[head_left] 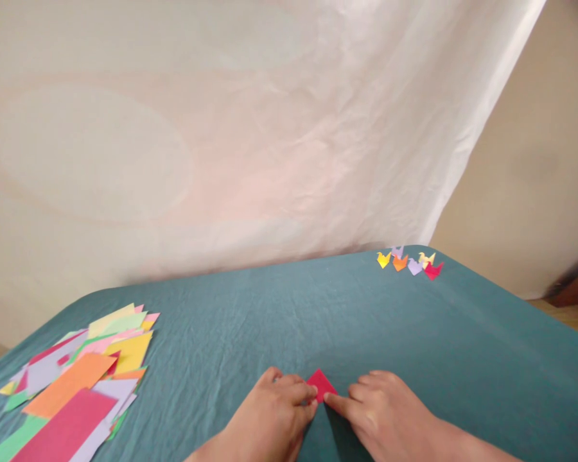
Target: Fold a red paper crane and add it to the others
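Observation:
A small folded piece of red paper [322, 383] lies on the green tablecloth near the front, one corner pointing away from me. My left hand [282, 410] grips its left edge, thumb and fingers pinched together there. From the other side, my right hand [383, 407] presses an extended index finger onto the paper's lower right edge, its other fingers curled in. The fingertips of both hands are close together and cover part of the paper's lower edges.
Loose sheets of coloured paper [72, 385] lie in an overlapping pile on the left. Several small folded paper birds [399, 262] stand at the far right corner of the green-covered table [250, 314]. A pale cloth [270, 128] hangs behind the table.

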{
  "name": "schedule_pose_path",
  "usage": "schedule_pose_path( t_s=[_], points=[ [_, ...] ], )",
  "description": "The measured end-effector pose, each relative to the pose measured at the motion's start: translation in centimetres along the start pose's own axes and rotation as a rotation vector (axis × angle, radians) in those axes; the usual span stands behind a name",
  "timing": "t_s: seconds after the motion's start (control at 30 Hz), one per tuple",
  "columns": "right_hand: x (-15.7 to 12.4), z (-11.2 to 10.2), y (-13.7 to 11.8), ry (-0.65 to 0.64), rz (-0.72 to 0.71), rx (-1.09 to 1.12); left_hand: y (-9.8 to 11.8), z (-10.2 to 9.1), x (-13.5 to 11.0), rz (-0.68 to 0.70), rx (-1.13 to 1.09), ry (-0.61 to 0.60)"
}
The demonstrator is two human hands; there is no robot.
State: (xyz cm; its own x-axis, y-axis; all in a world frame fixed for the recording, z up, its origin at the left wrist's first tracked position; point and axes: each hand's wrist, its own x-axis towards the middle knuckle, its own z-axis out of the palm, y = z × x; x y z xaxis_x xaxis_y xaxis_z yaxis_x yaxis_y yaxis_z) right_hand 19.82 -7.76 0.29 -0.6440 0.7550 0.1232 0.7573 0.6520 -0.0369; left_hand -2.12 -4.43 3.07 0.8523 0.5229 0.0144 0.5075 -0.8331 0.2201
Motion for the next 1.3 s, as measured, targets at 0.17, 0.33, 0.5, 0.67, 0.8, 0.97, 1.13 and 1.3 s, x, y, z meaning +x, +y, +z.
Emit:
schedule_pose_path(
  t_s=[0.17, 0.33, 0.5, 0.67, 0.8, 0.97, 1.13, 1.3],
  points=[
    [-0.2, -0.7, 0.5, 0.001, 0.040, 0.031, 0.2, -2.3, -0.3, 0.000, -0.100, 0.008],
    [-0.2, -0.6, 0.7, -0.013, 0.071, 0.104, 0.1, -1.5, -0.2, 0.013, -0.039, 0.014],
    [0.0, 0.1, 1.1, 0.053, 0.096, 0.219, -0.2, 1.1, 0.1, 0.041, 0.129, 0.051],
    [0.9, 0.4, 2.0, 0.226, 0.116, 0.334, -0.7, 1.5, 0.1, 0.153, 0.175, 0.091],
    [1.4, 0.8, 2.0, 0.264, 0.073, 0.415, -1.0, 0.6, 0.1, 0.260, 0.130, 0.067],
    [1.4, 1.1, 1.6, 0.255, 0.059, 0.535, -1.1, 0.3, 0.1, 0.273, 0.158, 0.060],
    [1.3, 0.9, 1.7, 0.225, 0.075, 0.576, -1.2, -0.8, 0.0, 0.254, 0.159, 0.003],
    [1.3, 1.1, 1.8, 0.213, 0.028, 0.570, -1.6, -1.4, -0.2, 0.275, 0.117, -0.050]
  ],
)
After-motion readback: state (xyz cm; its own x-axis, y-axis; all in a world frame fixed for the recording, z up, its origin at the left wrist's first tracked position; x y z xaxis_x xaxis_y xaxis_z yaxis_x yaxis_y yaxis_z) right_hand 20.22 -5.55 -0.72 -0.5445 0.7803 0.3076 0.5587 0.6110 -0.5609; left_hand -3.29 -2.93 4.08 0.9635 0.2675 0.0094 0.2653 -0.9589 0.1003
